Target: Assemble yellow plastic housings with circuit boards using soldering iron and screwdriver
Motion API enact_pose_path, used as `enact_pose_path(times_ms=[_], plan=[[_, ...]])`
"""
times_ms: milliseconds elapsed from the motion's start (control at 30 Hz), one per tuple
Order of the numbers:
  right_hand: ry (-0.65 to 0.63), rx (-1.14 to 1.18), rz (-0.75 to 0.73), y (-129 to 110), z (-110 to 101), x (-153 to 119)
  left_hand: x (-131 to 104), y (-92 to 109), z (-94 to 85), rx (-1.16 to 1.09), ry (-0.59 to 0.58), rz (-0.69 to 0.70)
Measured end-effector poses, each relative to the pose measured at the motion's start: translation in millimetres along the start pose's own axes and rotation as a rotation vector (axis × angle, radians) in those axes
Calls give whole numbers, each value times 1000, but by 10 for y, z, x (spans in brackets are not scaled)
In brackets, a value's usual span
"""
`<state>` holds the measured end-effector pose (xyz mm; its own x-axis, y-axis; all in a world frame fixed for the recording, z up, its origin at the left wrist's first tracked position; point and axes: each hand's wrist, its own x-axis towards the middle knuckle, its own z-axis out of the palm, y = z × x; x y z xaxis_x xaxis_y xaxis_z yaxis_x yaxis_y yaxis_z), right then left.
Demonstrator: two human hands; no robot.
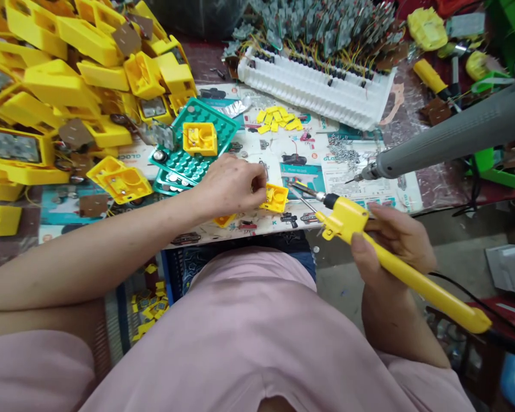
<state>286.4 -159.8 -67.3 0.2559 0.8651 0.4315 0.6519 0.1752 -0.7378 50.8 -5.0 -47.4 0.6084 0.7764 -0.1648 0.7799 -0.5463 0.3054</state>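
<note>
My right hand (390,246) is wrapped round a yellow soldering iron (420,280). Its metal tip points up and left, with a thin feed tube beside it. The tip is close to a small yellow plastic housing (275,198) lying at the table's front edge. Against that housing's left side is my left hand (236,183), its fingers curled together; what they pinch is hidden. Partly covered by the left hand and wrist is another yellow piece (224,220). A yellow housing (199,139) sits on green trays (217,117) of round metal parts behind the left hand.
Yellow housings (60,86) are heaped at the left. At the back, a white ribbed rack (313,86) holds wired parts. Small yellow pieces (278,119) and screws (342,150) lie on the printed sheet. A grey electric screwdriver (446,131) reaches in from the right.
</note>
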Motion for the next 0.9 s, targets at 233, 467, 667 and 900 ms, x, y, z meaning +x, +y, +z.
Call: enact_pose_path(times_ms=[233,467,667,900], plan=[[-26,-45,-548,-79,131,173,27,68,-112,56,-133,-17],[-9,-33,-590,19,184,261,44,60,-93,46,-120,-12],[25,-54,-659,-52,205,311,64,38,-67,31,-106,13],[-134,-142,-725,-218,151,379,82,36,-80,28,-117,33]])
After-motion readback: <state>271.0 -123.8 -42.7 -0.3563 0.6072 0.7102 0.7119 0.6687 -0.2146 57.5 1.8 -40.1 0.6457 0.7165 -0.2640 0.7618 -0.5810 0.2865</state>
